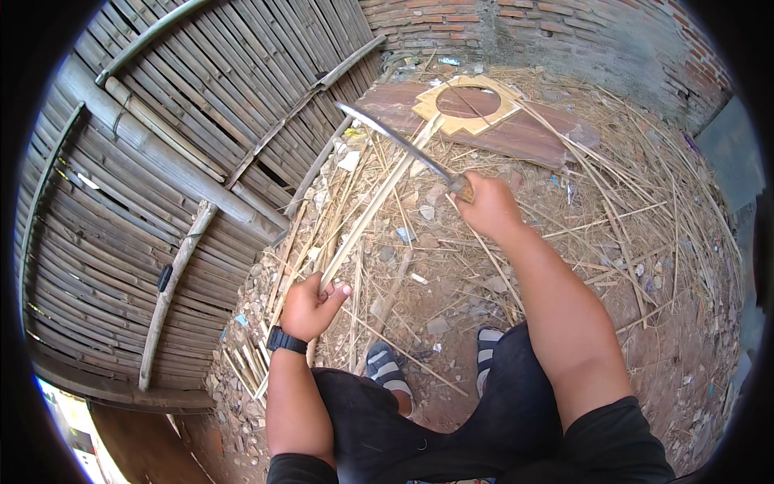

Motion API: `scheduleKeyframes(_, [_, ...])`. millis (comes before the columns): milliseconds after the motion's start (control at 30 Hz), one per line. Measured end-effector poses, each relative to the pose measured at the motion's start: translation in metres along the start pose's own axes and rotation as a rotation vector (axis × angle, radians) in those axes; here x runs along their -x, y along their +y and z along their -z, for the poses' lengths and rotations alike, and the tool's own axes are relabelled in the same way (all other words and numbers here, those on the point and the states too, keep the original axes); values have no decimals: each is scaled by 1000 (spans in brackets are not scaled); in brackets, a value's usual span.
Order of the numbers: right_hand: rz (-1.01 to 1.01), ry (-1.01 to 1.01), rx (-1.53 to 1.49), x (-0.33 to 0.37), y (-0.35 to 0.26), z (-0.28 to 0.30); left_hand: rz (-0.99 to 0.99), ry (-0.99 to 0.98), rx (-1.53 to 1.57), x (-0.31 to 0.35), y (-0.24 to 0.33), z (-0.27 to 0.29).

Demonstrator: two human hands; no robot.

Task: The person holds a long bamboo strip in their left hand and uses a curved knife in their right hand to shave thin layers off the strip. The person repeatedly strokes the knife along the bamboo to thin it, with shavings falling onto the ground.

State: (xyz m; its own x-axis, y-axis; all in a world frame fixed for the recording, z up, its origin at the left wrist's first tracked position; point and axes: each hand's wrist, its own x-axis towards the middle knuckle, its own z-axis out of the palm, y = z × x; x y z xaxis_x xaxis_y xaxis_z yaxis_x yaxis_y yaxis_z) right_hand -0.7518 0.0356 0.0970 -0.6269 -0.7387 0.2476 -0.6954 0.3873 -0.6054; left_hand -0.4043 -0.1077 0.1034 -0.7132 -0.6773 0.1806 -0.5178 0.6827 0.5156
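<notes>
My right hand (pixel 489 206) is closed round the short handle of a machete (pixel 395 139). Its long, slightly curved blade points up and to the left, crossing above a pale split bamboo strip (pixel 375 205). Lower down on the left, my left hand (pixel 310 308) grips the near end of this strip, thumb sticking out to the side. From there the strip slants away toward a pale yellow wooden frame (pixel 508 106) with a round opening. Whether the strip's far end touches the frame I cannot tell. The blade appears apart from the strip.
A reddish-brown board (pixel 528 147) lies under the frame. Bamboo strips, straw and stones litter the dirt floor (pixel 451 403) around my sandalled feet. Cut bamboo pieces (pixel 246 367) lie by my left wrist. A bamboo slat wall (pixel 218 105) stands left, a brick wall (pixel 564 40) at the back.
</notes>
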Motion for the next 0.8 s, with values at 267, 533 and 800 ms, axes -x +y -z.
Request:
scheduleKeyframes(267, [202, -29, -40, 4, 0, 6, -60, 107, 30, -4, 11, -9])
scheduleKeyframes(533, [364, -69, 118, 15, -29, -3, 48, 118, 129, -4, 7, -5])
scheduleKeyframes(800, [2, -22, 0, -2, 11, -10, -2, 76, -63, -1, 9, -7])
